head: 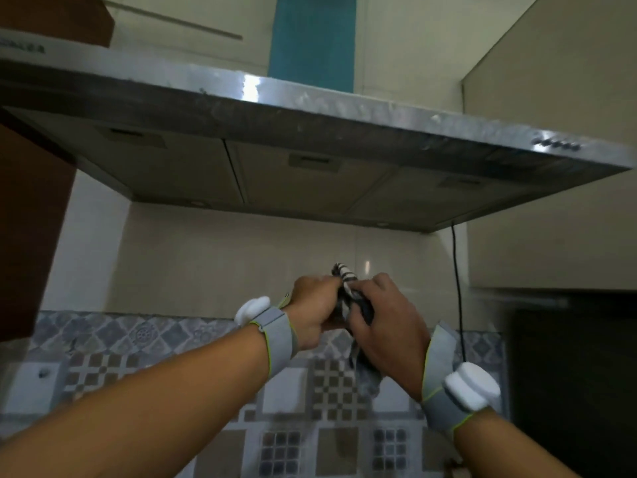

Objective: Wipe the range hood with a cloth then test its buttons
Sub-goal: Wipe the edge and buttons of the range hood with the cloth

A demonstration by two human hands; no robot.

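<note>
Both hands are up in front of the tiled wall, below the range hood (310, 108). Left hand (317, 312) and right hand (386, 326) each have a clenched grip on the striped cloth (344, 276), which is bunched between them. A twisted end pokes up above the knuckles and a tail hangs under the right palm. The cloth is well below the hood and not touching it. Judging by that, this is wringing or refolding, and wiping is not under way right now.

Risks:
- The cloth is wadded into a rope, so it likely offers little flat face and would smear the blotchy steel front lip rather than clean it.
- The buttons (556, 144) sit on the lip's right end, so a wipe pass along the lip could press them by accident.
- The hanging tail could catch on the black cord (456, 288) running down the wall just right of the hands.

Writing: dark print on the hood's far left end (22, 46) is too blurred to read. No brand is legible. The wrist straps show no text.
</note>
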